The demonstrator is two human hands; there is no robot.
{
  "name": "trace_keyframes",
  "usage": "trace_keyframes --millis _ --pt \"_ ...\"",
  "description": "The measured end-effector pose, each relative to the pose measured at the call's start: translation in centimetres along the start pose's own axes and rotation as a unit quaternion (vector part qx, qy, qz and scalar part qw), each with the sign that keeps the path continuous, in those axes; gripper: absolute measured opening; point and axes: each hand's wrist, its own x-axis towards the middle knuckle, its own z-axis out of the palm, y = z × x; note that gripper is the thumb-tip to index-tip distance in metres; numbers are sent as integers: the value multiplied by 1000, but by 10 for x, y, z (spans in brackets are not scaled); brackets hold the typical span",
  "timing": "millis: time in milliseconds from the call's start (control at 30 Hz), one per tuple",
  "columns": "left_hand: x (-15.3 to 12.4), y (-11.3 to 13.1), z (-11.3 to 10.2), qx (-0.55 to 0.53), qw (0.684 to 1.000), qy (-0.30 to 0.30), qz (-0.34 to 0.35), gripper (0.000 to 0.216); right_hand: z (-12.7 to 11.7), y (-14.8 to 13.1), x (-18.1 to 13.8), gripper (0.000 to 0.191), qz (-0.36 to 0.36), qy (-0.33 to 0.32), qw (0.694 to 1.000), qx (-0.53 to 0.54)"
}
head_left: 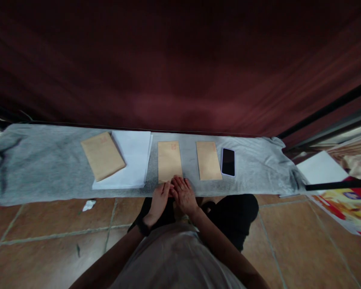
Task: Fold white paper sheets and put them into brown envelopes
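Three brown envelopes lie on a grey cloth spread along the floor. My left hand and my right hand rest side by side, fingers stretched flat, at the near edge of the middle envelope, fingertips touching its lower end. Neither hand holds anything. A second envelope lies just to the right. The third envelope lies tilted on a stack of white paper to the left.
A black phone lies right of the envelopes. A dark red curtain hangs behind the cloth. Brown floor tiles are in front, with a scrap of paper. A white sheet and colourful print sit at right.
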Motion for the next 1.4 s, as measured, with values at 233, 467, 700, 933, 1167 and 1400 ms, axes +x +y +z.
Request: trace_keyframes --millis 233,467,700,933,1167,1400 --pt "-10 -18 1 374 890 -32 259 64 6 1 -5 59 -26 3 999 -47" --pt "-10 -29 -12 494 821 -15 286 73 12 4 -8 58 6 25 998 -59" --pt "-5 -39 -21 501 822 29 270 77 6 12 -11 57 29 38 997 -61" --pt "-7 -42 -24 504 821 58 263 77 -2 19 -16 54 48 52 996 -61" --pt "-6 -40 -24 507 822 61 253 72 -4 9 -6 51 33 50 997 -49" --pt "5 -32 -16 506 820 19 266 62 5 2 -6 54 -17 19 999 -38"
